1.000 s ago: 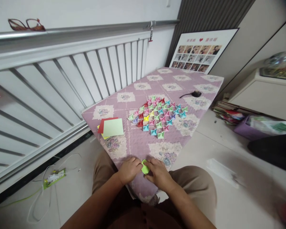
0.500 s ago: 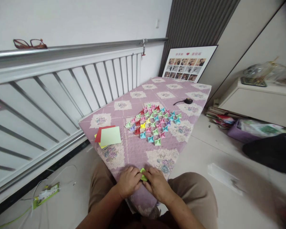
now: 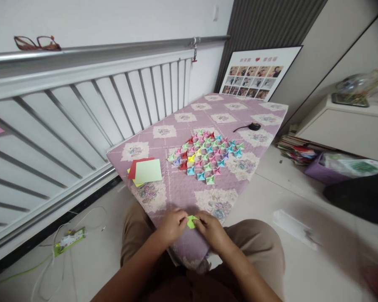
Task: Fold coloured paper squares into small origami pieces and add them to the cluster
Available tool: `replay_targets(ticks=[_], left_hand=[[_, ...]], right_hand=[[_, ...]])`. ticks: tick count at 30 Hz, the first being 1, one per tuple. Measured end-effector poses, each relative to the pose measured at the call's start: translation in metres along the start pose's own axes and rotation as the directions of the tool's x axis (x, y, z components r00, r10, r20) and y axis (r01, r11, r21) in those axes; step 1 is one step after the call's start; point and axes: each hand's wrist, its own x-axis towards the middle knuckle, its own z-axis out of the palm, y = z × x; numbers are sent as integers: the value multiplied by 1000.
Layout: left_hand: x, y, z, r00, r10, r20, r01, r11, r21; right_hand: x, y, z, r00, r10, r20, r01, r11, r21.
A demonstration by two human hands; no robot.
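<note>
A small piece of folded lime-green paper (image 3: 192,222) is held between my two hands, close to the near edge of the table. My left hand (image 3: 172,225) pinches its left side. On the right side, my right hand (image 3: 208,226) grips it with thumb and fingers. Farther up the cloth lies a group of folded paper pieces (image 3: 207,157) in pink, red, green, blue, yellow and purple, set out in rows. To their left rests a stack of flat square paper sheets (image 3: 148,171), pale green on top with red and yellow beneath.
A floral purple tablecloth (image 3: 182,195) covers the table. A black tape measure (image 3: 254,126) lies toward its right side. Along the left runs a white metal railing (image 3: 119,98) with glasses (image 3: 38,43) on top. A power strip (image 3: 69,242) and cables lie on the floor.
The lime-green paper is lifted slightly and shows more of its surface. My hands have moved from pressing over it to pinching its sides. The whole view has shifted a little.
</note>
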Motion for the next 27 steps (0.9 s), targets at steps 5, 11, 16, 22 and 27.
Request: replay_targets(ticks=[5, 11, 16, 22, 27], left_hand=[[4, -11, 2, 988, -62, 142, 68, 997, -34], [7, -12, 3, 984, -105, 143, 96, 993, 71], [9, -7, -1, 989, -101, 110, 84, 985, 153], [8, -6, -2, 992, -84, 89, 65, 978, 197], [6, -10, 2, 994, -82, 78, 65, 977, 205]], right_hand=[[5, 1, 0, 983, 107, 149, -102, 994, -39], [9, 9, 6, 986, 83, 147, -59, 986, -159], [13, 10, 5, 991, 11, 134, 32, 949, -315], [15, 17, 5, 990, -19, 142, 67, 937, -342], [11, 22, 5, 988, -66, 137, 111, 929, -352]])
